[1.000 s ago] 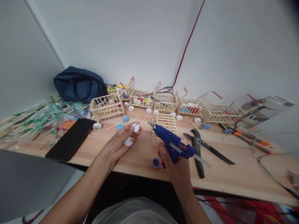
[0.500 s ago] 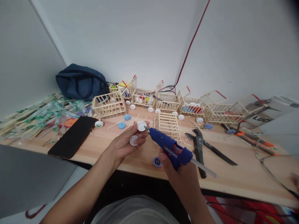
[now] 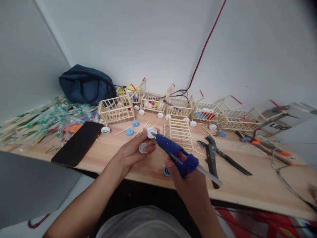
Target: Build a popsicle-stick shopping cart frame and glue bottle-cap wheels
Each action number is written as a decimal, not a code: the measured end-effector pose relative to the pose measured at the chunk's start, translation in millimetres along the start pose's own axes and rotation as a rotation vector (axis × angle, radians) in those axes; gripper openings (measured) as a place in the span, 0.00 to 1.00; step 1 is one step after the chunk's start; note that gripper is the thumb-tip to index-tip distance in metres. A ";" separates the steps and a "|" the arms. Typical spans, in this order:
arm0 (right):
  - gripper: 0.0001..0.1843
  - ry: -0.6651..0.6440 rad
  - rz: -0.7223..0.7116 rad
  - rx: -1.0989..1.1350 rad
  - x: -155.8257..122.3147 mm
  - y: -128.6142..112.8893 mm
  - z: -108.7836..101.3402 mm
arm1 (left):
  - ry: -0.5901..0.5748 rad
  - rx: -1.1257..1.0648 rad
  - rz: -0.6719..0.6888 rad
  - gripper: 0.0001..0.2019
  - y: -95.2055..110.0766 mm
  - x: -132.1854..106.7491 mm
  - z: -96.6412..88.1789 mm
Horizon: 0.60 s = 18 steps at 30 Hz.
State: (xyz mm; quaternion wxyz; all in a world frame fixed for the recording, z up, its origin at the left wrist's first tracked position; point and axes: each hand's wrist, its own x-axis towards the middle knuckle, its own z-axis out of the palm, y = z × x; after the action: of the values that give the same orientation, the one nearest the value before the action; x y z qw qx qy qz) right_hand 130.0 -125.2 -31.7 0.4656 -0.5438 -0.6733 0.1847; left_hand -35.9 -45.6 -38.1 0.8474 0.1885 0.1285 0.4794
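Observation:
Two white bottle caps are in my left hand (image 3: 135, 148). The upper bottle cap (image 3: 149, 133) is pinched with its hollow side up, and the lower bottle cap (image 3: 142, 148) rests among the other fingers. My right hand (image 3: 189, 180) grips a blue glue gun (image 3: 173, 148) with a clear glue stick (image 3: 209, 175) poking out of its back. The gun's nozzle reaches inside the upper cap. Under the gun, a blue cap (image 3: 166, 171) lies partly hidden by my right hand. Just beyond my hands is a slatted stick frame (image 3: 179, 132).
Several small stick carts (image 3: 116, 110) with cap wheels line the back. At left are a black phone (image 3: 78, 143), wrapped sticks (image 3: 37, 122) and a blue bag (image 3: 86, 84). Black cutters (image 3: 211, 155) and orange-handled pliers (image 3: 272, 150) lie at right. Blue caps (image 3: 129, 132) sit mid-table.
The glue gun has moved slightly left, and its nozzle has gone from the upper cap's rim to farther inside it. My left hand still holds both caps.

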 end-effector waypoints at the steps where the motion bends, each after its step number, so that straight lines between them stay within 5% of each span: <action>1: 0.10 -0.005 0.005 0.003 0.2 -0.2 0.3 | 0.005 0.005 -0.002 0.09 -0.1 0.0 -0.3; 18: 0.11 -0.013 0.049 0.003 -0.2 -1.8 3.6 | 0.039 0.102 0.035 0.10 -0.3 -0.8 -2.8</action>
State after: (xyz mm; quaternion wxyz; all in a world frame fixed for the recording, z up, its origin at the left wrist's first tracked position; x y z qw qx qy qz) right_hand 126.0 -125.1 -32.3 0.4574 -0.5583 -0.6625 0.2005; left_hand -37.2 -45.9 -40.7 0.8255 0.2244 0.1659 0.4906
